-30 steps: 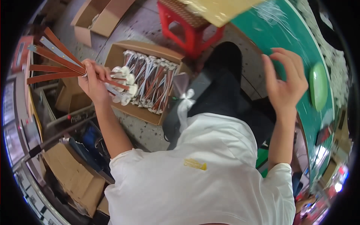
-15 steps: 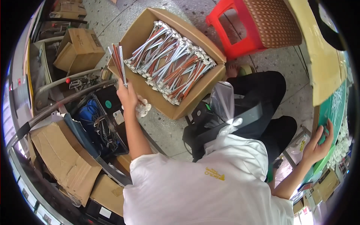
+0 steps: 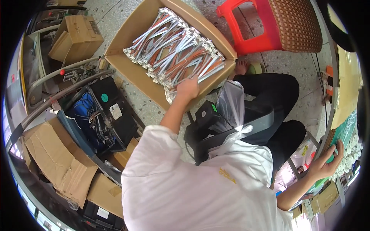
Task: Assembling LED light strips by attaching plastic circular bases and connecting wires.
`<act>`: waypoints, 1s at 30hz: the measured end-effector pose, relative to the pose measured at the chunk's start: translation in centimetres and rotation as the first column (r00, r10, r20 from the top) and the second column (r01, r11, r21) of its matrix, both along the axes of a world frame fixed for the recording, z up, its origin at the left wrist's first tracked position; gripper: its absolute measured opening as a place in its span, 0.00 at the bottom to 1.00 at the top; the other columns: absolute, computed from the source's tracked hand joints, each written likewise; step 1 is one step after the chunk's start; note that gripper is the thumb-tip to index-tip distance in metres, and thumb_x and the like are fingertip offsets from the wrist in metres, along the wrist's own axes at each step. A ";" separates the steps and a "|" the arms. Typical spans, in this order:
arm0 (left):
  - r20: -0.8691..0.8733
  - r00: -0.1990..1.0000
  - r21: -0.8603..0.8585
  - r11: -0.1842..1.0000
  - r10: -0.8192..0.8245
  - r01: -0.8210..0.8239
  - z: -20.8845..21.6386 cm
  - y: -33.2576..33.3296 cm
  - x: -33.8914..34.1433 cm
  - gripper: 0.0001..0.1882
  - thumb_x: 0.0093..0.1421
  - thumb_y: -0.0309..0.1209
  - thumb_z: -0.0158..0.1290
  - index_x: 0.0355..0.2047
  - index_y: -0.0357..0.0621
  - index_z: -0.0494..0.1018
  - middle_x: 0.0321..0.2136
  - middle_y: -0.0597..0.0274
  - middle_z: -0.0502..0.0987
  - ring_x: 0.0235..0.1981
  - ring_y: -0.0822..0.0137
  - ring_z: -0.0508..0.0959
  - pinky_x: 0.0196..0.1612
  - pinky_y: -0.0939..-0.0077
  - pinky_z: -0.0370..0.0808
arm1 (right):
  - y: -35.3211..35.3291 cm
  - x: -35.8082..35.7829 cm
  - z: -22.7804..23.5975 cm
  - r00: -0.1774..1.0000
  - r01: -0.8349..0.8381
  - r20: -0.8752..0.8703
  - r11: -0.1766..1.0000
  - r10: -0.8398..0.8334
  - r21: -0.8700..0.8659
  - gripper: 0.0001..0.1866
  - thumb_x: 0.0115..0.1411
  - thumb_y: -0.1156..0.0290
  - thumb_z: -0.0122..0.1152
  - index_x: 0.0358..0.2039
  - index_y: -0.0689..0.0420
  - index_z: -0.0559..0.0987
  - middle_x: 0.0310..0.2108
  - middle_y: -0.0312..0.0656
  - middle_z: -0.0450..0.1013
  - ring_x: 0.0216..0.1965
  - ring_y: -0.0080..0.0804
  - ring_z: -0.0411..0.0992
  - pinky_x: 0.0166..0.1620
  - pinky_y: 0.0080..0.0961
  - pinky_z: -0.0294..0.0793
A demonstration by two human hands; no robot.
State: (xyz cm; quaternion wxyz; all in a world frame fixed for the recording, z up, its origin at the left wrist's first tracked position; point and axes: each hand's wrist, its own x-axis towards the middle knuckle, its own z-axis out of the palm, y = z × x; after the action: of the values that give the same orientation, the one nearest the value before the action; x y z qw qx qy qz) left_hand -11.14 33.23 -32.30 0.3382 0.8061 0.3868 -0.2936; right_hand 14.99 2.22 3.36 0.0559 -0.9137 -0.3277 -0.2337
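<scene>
My left hand [image 3: 188,88] reaches into the near side of an open cardboard box [image 3: 135,79]. Its fingers look closed on a bundle of thin flat strips [image 3: 210,72], though the fingertips are partly hidden. Bundles of reddish-brown and silvery-white strips [image 3: 177,48] with white ends lie packed in rows in the box. Far to the right, my right hand [image 3: 327,161] rests with fingers apart on the edge of a green-topped table [image 3: 345,133], holding nothing that I can see.
Right of the box stands a red stool [image 3: 246,42] with a brown woven seat. A black device [image 3: 204,119] and a knotted clear plastic bag [image 3: 231,100] sit by my lap. On the left are a metal-railed cart [image 3: 58,98], a black crate [image 3: 111,96] with cables, and cardboard boxes [image 3: 58,158].
My left hand has swung from above the box's left edge to the right and down into its near side with the bundle of strips. My right hand stays at the table edge.
</scene>
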 end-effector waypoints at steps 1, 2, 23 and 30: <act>-0.016 0.999 -0.016 0.999 -0.052 0.052 -0.7 -0.5 0.3 0.16 0.59 0.34 0.43 0.47 0.43 0.65 0.38 0.39 0.77 0.42 0.41 0.78 0.46 0.47 0.73 | 0.1 0.1 0.0 1.000 -0.002 -0.014 1.000 0.002 -0.005 0.14 0.66 0.69 0.52 0.47 0.63 0.77 0.45 0.45 0.76 0.44 0.35 0.75 0.44 0.26 0.71; -0.014 0.998 -0.023 0.998 -0.054 0.054 -1.3 -0.8 0.2 0.16 0.59 0.34 0.43 0.47 0.43 0.65 0.38 0.39 0.77 0.42 0.41 0.78 0.46 0.47 0.73 | 0.1 0.1 -0.1 1.000 -0.012 -0.018 1.000 0.012 -0.003 0.14 0.66 0.70 0.52 0.47 0.63 0.77 0.45 0.44 0.76 0.44 0.34 0.75 0.44 0.25 0.71; -0.158 0.984 0.234 0.965 -0.083 0.119 -9.1 -0.4 -4.1 0.25 0.54 0.41 0.55 0.48 0.47 0.61 0.43 0.49 0.76 0.48 0.50 0.76 0.49 0.50 0.72 | -1.7 0.8 -0.7 0.982 0.027 -0.189 0.975 0.015 0.220 0.16 0.67 0.74 0.47 0.51 0.68 0.72 0.49 0.46 0.73 0.47 0.30 0.72 0.49 0.24 0.72; -0.327 0.936 0.047 0.987 -0.129 0.152 -6.4 1.7 -5.9 0.24 0.53 0.40 0.58 0.49 0.48 0.65 0.46 0.55 0.75 0.51 0.55 0.74 0.53 0.48 0.66 | -1.2 0.7 -0.5 0.991 0.037 -0.137 0.983 -0.013 0.179 0.16 0.68 0.73 0.47 0.51 0.68 0.73 0.48 0.46 0.73 0.45 0.29 0.73 0.48 0.22 0.72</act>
State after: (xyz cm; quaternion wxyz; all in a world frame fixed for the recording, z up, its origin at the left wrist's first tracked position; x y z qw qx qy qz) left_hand -17.00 34.93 -38.69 0.2197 0.7842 0.3886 -0.4309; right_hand 15.73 0.99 2.84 0.1579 -0.9226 -0.2889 -0.2009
